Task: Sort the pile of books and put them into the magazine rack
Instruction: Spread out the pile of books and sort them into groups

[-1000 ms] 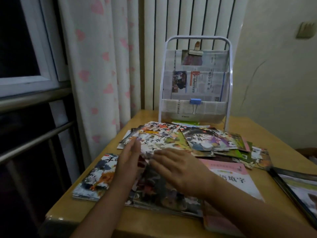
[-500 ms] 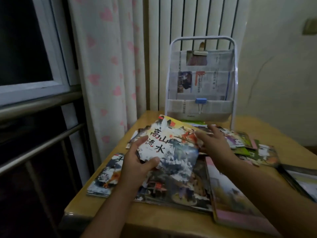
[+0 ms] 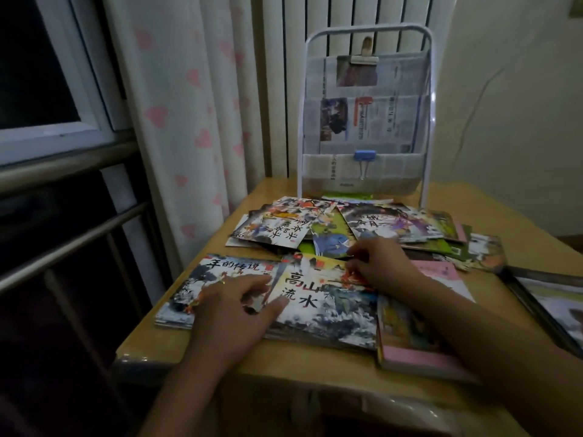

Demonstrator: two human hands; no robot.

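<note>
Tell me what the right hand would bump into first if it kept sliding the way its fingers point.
The right hand points left and slightly away; likely first the blue-and-green book in the scattered pile, though depth is unclear.

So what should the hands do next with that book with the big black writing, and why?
Probably let go and reach for another loose book. The book with big black writing already lies flat on the near stack, with the left hand resting on its left edge and the right hand on its top corner. A scattered pile still waits in front of the magazine rack.
</note>
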